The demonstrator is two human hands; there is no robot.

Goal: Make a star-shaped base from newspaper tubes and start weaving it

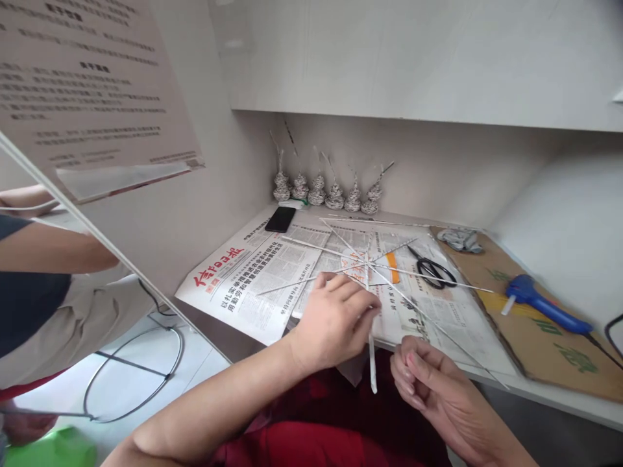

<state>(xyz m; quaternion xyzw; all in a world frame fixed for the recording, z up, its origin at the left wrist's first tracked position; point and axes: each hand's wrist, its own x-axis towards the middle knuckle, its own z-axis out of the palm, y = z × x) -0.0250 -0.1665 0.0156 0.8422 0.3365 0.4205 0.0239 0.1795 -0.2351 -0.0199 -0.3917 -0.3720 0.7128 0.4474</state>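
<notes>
Thin rolled paper sticks (428,314) cross one another in a star shape on the desk in front of me. My left hand (335,318) is closed at the near side of the star. Its fingers are around a paper stick (372,363), whose free end hangs down past the desk's front edge. To the right and lower, my right hand (433,389) is held off the desk with curled fingers and the thumb pressed to them; whatever might be between them is hidden. Beneath the crossing lies an orange-edged piece (392,267).
Newspaper (257,285) covers the desk. Black scissors (435,272) and a blue glue gun (549,308) lie right, the gun on cardboard (525,324) with crumpled grey material (460,240). Behind are a phone (281,219) and several woven gourd shapes (335,196). Another person's arm (58,250) shows left beyond the partition.
</notes>
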